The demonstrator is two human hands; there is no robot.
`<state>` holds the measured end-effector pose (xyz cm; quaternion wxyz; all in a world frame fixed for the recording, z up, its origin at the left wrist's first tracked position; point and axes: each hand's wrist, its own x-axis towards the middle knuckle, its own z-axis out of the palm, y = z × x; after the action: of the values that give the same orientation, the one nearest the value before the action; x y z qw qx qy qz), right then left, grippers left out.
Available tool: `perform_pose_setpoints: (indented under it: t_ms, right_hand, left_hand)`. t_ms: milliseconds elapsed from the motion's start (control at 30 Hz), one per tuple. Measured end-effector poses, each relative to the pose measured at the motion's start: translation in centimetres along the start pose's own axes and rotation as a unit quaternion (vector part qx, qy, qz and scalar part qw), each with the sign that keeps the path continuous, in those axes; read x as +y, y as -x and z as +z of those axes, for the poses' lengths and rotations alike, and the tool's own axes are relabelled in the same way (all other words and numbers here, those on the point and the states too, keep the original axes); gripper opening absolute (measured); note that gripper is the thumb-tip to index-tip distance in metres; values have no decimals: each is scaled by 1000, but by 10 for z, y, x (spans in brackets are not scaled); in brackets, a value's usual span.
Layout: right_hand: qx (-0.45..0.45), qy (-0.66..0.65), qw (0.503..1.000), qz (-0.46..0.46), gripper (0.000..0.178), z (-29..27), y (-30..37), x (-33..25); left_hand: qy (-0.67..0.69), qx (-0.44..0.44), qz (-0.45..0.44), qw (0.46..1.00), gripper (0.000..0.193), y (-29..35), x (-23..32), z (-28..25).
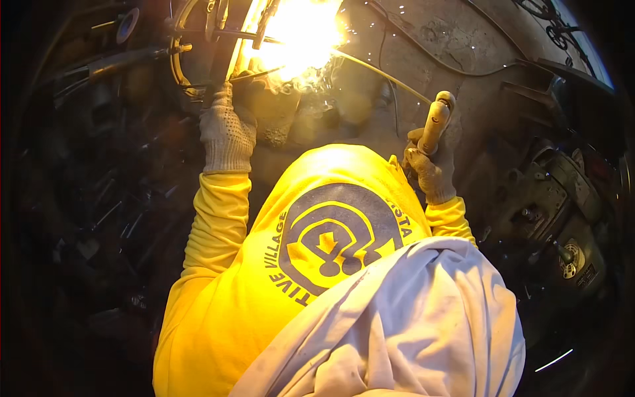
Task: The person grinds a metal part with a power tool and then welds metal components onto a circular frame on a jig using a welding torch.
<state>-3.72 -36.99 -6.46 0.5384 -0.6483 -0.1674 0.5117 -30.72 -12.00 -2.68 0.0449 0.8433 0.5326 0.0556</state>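
My right hand, in a knitted work glove, is closed round a welding electrode holder. A long thin welding rod juts from its head up and left to a blinding arc, where sparks and smoke fly. My left hand, also in a knitted glove, is closed at the lower end of a metal workpiece made of bars and curved pieces. A round metal ring forms part of it on the left. Glare hides the spot where the rod meets the metal.
A cable runs over the floor at the upper right. Dark machinery stands on the right. A disc-shaped tool part lies at the upper left, and metal scraps litter the dark floor on the left.
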Motion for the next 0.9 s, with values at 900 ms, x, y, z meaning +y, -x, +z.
perform_pose_setpoints:
  t_ms: [900]
  right_hand:
    - [73, -11, 997, 3, 32, -3, 8, -30]
  left_hand:
    - [50, 11, -8, 999, 33, 2, -12, 26]
